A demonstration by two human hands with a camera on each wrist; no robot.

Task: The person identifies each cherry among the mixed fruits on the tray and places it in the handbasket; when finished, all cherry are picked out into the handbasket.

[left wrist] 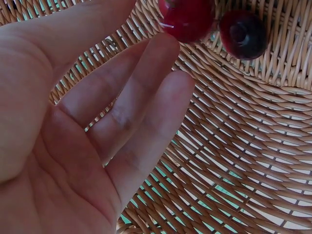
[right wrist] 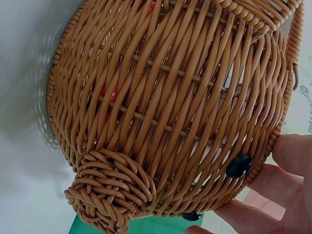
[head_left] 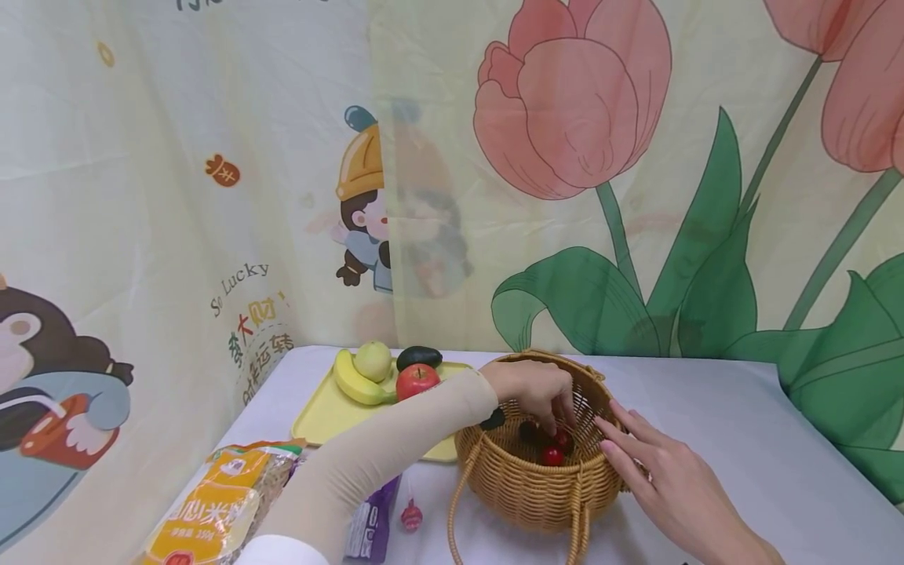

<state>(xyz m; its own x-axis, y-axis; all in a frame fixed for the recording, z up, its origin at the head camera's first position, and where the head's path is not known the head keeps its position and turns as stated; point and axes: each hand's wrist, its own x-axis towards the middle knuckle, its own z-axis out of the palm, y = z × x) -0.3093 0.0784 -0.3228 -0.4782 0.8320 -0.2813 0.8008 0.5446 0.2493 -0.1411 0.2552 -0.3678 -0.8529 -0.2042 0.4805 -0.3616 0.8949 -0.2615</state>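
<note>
A brown wicker basket (head_left: 537, 498) with an animal-like woven snout (right wrist: 109, 190) and black button eyes (right wrist: 239, 166) stands on the table. My left hand (head_left: 540, 388) reaches down into it, fingers loosely bent, with nothing in the palm in the left wrist view. Its fingertips (left wrist: 168, 46) are right at a shiny red fruit (left wrist: 190, 19). Beside that lies a dark red round fruit (left wrist: 243, 34). My right hand (head_left: 667, 471) rests with extended fingers against the basket's right rim, near one button eye. Another small red ball (head_left: 553, 456) shows inside the basket.
Behind the left arm, a yellow tray (head_left: 311, 420) carries a banana (head_left: 356, 380), a pale green round fruit (head_left: 373, 361), a red apple (head_left: 417, 381) and a dark oval fruit (head_left: 419, 359). Nearer are an orange food bag (head_left: 212, 502), a purple packet (head_left: 374, 522) and a lollipop (head_left: 412, 515).
</note>
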